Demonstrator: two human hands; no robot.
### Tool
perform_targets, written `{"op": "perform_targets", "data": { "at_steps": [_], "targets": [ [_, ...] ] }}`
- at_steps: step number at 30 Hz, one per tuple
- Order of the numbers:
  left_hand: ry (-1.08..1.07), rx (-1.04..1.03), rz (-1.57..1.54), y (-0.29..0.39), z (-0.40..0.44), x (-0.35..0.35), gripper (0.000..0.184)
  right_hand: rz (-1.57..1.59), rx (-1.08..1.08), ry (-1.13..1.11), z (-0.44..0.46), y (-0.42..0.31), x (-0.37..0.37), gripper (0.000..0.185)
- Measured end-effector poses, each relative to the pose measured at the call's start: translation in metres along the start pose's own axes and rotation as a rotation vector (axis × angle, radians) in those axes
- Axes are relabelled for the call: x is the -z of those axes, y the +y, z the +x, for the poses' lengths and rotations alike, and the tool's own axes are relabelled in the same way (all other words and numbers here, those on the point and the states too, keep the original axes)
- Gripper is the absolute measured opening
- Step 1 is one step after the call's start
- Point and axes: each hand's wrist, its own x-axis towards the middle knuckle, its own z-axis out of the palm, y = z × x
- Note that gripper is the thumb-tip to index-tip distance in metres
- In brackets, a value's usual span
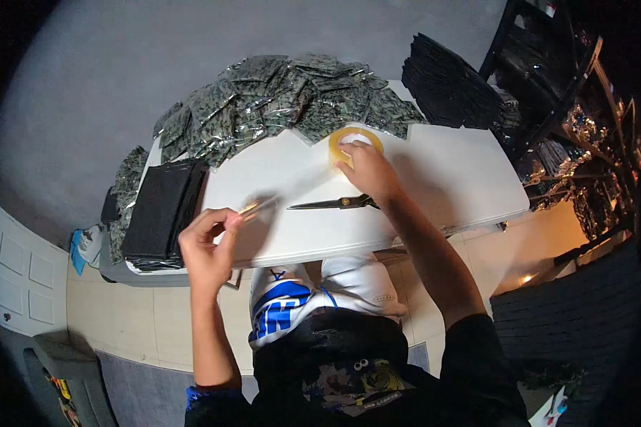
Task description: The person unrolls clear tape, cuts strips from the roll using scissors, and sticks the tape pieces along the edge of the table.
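A roll of clear yellowish tape (335, 147) is gripped by my right hand (372, 173), its fingers closed over the ring near the back of the white table (434, 178). From it a transparent strip of tape (303, 186) runs down and left, pulled out toward my left hand (210, 245). That hand is closed in a pinch on the strip's end, where a small golden bit shows at the fingertips; I cannot make out what it is. Black-handled scissors (342, 203) lie on the table below the strip, their handles partly hidden behind my right wrist.
Camouflage-patterned items in shiny plastic bags (263, 99) are heaped along the table's back edge. A stack of folded black cloth (160, 213) sits at the left, another black stack (452, 85) at the back right. A dark rack (548, 92) stands beyond the right side.
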Motion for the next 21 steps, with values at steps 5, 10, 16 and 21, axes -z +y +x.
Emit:
{"op": "perform_targets", "data": {
  "at_steps": [5, 10, 16, 21],
  "targets": [
    [-0.007, 0.177, -0.128, -0.033, 0.003, 0.003, 0.01, 0.064, -0.011, 0.035, 0.004, 0.019, -0.006, 0.045],
    [0.011, 0.177, -0.188, -0.045, 0.004, 0.0, 0.013, 0.11, 0.243, 0.101, -0.01, 0.022, 0.026, 0.047],
    [0.034, 0.204, -0.251, -0.042, -0.001, -0.008, 0.015, 0.059, 0.173, -0.048, -0.021, 0.019, 0.061, 0.043],
    [0.047, 0.194, -0.224, -0.037, -0.006, -0.01, 0.014, 0.104, 0.276, -0.052, -0.008, 0.044, 0.031, 0.041]
  ]
}}
